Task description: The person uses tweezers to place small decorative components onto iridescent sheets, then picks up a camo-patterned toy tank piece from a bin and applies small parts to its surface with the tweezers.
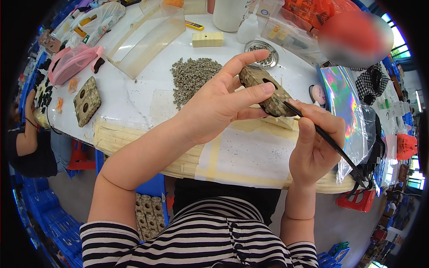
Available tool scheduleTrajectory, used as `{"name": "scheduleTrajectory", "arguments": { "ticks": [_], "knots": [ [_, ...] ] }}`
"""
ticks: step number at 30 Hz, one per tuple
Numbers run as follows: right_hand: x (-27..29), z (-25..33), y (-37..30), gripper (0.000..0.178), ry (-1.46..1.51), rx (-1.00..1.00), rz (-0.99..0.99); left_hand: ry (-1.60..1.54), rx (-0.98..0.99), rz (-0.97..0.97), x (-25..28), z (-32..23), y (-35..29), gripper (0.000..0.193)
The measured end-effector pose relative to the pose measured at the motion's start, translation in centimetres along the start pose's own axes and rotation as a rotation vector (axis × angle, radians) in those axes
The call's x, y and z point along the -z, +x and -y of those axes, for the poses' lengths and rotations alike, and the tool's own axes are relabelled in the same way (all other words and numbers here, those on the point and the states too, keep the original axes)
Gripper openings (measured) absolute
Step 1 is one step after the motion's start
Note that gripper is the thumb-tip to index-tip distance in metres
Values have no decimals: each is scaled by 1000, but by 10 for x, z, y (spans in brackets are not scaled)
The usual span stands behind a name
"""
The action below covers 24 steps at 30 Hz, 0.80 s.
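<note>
My left hand (219, 102) holds up a flat rectangular block (268, 91) covered in small grey-green stones, with an oval hole in it, fingers pinching its upper and lower edges. My right hand (315, 143) grips black tweezers (328, 140) like a pen, their tip touching the block's lower right edge. Both hands hover above the white table (147, 96), over a taped patch of paper. A heap of small grey stones (193, 76) lies on the table just behind my left hand.
A second stone-covered block with two holes (86, 100) lies at the left. A pink basket (71, 62), clear plastic trays (149, 38), a cream foam block (208, 39), a metal dish (263, 51), a white bottle (248, 29) and an iridescent bag (346, 96) ring the table. Another person's arm (27, 129) is at far left.
</note>
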State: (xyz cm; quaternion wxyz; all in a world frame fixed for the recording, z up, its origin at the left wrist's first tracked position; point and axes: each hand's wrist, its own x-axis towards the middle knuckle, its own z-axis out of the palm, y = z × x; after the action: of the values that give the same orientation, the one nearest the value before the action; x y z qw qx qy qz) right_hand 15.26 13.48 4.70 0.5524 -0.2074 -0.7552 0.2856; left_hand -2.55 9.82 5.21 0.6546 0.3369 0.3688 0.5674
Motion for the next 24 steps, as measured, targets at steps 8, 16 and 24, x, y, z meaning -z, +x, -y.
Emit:
{"name": "scheduleTrajectory", "arguments": {
  "ticks": [8, 16, 24],
  "knots": [
    [0, 0, -1, 12, 13, -1, 3, -7, -7, 4, -1, 0, -1, 61],
    [1, 0, -1, 12, -6, 0, -15, 26, -23, 12, 0, 1, -1, 59],
    [-1, -1, -2, 12, 5, -6, -15, 39, -25, 4, 0, 2, -2, 58]
  ]
}}
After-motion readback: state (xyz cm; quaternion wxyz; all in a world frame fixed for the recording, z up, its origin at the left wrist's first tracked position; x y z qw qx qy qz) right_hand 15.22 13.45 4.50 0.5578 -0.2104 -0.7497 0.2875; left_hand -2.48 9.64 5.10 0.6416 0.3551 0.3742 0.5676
